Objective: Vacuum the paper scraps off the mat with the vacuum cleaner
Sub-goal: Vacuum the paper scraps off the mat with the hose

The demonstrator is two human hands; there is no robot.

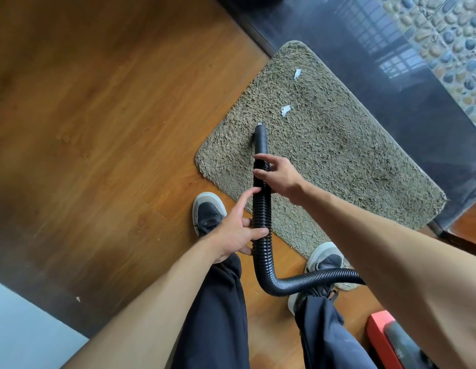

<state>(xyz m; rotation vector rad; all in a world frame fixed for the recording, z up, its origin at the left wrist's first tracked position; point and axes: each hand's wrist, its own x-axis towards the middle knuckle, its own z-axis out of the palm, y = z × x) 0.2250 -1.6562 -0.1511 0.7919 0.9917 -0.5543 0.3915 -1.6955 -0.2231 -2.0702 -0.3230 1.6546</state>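
A shaggy beige mat (324,145) lies on the wooden floor. Two white paper scraps sit on it: one (285,110) near the middle, another (297,74) farther back. A black ribbed vacuum hose (261,209) runs up from the lower right, and its smooth nozzle (260,138) touches the mat, with a small white scrap at its tip (259,124). My right hand (278,175) grips the hose just behind the nozzle. Lower down, my left hand (238,230) holds the hose with thumb and curled fingers, its index finger stretched along it.
My two dark shoes (208,213) (326,258) stand at the mat's near edge, one partly on it. A red and grey vacuum body (388,339) sits at the lower right. A dark glossy threshold (391,83) borders the mat's far side, with pebble flooring beyond.
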